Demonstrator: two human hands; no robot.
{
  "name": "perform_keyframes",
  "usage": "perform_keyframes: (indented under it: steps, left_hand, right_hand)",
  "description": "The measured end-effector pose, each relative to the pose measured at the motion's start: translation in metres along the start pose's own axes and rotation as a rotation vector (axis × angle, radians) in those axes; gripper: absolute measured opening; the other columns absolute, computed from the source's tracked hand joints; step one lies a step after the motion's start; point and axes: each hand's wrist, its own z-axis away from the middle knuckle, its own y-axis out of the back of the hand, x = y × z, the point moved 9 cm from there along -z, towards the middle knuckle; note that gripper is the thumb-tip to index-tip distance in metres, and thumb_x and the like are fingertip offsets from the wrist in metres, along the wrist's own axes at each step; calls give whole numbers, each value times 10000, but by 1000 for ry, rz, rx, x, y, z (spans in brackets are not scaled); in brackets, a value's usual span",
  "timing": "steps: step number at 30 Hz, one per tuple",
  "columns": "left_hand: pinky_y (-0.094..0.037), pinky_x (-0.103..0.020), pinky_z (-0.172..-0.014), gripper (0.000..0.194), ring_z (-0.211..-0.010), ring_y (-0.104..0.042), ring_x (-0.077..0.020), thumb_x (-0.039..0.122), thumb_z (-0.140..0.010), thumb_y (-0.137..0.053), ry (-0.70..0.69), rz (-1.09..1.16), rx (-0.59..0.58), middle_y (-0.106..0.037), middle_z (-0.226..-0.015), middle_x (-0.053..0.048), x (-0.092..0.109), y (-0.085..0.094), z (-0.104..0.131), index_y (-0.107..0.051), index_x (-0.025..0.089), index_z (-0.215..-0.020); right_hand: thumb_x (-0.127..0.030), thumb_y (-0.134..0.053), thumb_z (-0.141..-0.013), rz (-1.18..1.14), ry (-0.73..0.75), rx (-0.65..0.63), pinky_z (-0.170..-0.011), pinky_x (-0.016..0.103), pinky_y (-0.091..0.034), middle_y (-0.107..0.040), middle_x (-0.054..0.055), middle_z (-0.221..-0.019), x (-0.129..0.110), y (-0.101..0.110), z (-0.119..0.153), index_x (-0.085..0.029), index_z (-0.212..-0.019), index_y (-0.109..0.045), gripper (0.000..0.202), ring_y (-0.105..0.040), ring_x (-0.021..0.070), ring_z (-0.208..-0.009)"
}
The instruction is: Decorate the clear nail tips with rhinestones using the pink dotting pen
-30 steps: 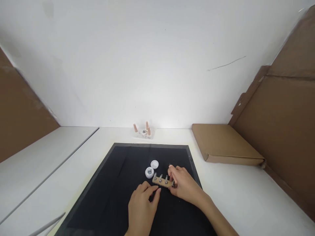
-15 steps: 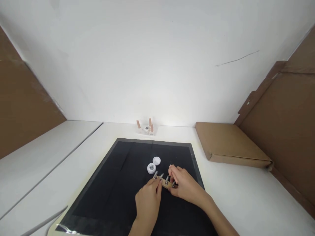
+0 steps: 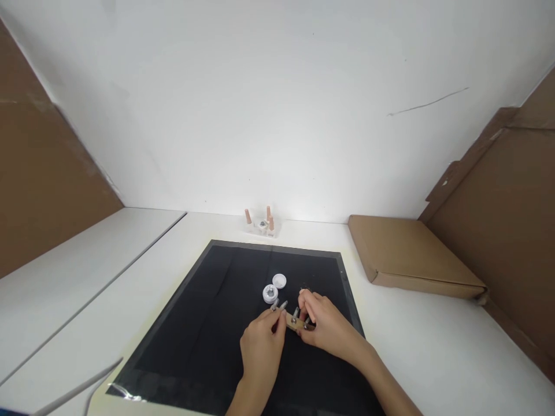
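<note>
A short wooden stand (image 3: 292,322) carries several upright grey pieces that look like nail tips on metal posts. My left hand (image 3: 262,345) is at its left part, thumb and forefinger pinched around one nail tip (image 3: 283,305); the lower end of that tip is hidden by the fingers. My right hand (image 3: 328,325) grips the stand's right end, its upper fingers curled over the last post. Just beyond the stand lie an open white round jar (image 3: 270,294) with something silvery inside and its white lid (image 3: 279,281), both on a black mat (image 3: 208,323).
By the wall stands a clear tray (image 3: 260,233) with several pink-capped bottles, apparently nail polish, and a small white item. A flat cardboard box (image 3: 411,254) lies on the white table at the right. Cardboard panels (image 3: 47,156) flank both sides.
The view has shifted slightly. My left fingers and the pinched nail tip are a little higher relative to the stand. My right hand keeps its hold.
</note>
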Motion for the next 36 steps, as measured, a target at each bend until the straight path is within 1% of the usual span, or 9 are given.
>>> perform_keyframes:
  steps: [4, 12, 15, 18, 21, 24, 26, 30, 36]
  left_hand:
    - [-315, -198, -461, 288, -522, -613, -130, 246, -858, -493, -54, 54, 83, -688, -639, -25, 1, 7, 3, -721, 198, -689]
    - [-360, -187, -474, 306, -465, -546, -103, 261, -886, -459, -261, 210, 150, -607, -570, -14, 15, 12, 18, -734, 186, -774]
    - [-356, -182, -468, 297, -446, -505, -89, 261, -886, -465, -341, 275, 173, -554, -537, 2, 21, 23, 15, -735, 176, -794]
    - [-359, -187, -480, 279, -464, -483, -88, 265, -869, -487, -383, 344, 191, -539, -554, 4, 25, 42, 1, -733, 169, -780]
    - [-328, -201, -454, 278, -454, -431, -92, 304, -834, -531, -328, 390, 160, -466, -514, 19, 22, 58, -22, -724, 156, -699]
    - [-325, -209, -454, 315, -481, -428, -102, 353, -817, -543, -249, 499, 84, -464, -524, 16, 13, 63, -45, -703, 152, -635]
    - [-356, -215, -471, 316, -516, -476, -120, 378, -794, -558, -197, 583, 35, -537, -562, -6, 4, 60, -56, -708, 154, -630]
    - [-468, -272, -616, 290, -674, -609, -200, 399, -737, -593, -102, 729, -34, -678, -684, -60, -13, 52, -71, -743, 157, -687]
    - [-478, -282, -617, 272, -660, -620, -203, 408, -674, -652, -77, 741, -25, -695, -676, -60, -33, 50, -93, -742, 151, -668]
  right_hand:
    - [-68, -540, -640, 37, 14, 24, -649, 246, -336, -536, -39, -732, -1, -2, 0, -229, -808, -382, 281, -518, 156, -716]
    - [-45, -522, -635, 145, -30, 128, -667, 266, -320, -554, -36, -685, 10, 9, -2, -220, -839, -406, 292, -526, 184, -734]
    - [-36, -510, -637, 194, -65, 185, -675, 273, -321, -570, -21, -702, 20, 20, -3, -215, -844, -417, 289, -530, 197, -755]
    - [-41, -502, -650, 235, -96, 233, -674, 280, -324, -572, -8, -709, 32, 31, -2, -207, -863, -428, 280, -530, 207, -758]
    - [-47, -490, -664, 271, -127, 275, -676, 293, -327, -581, 13, -748, 41, 40, -1, -200, -894, -438, 280, -531, 219, -764]
    - [-48, -482, -678, 297, -153, 311, -688, 305, -328, -583, 23, -765, 48, 47, 2, -198, -905, -440, 275, -533, 230, -780]
    - [-38, -476, -675, 309, -165, 329, -686, 302, -331, -580, 18, -753, 51, 50, 2, -200, -899, -438, 279, -538, 227, -774]
    - [-31, -479, -682, 330, -177, 354, -680, 295, -339, -580, 13, -751, 53, 51, 3, -204, -891, -438, 274, -549, 223, -768]
    - [-30, -493, -707, 338, -182, 346, -656, 289, -346, -592, 21, -765, 55, 45, 1, -197, -941, -459, 290, -559, 224, -750]
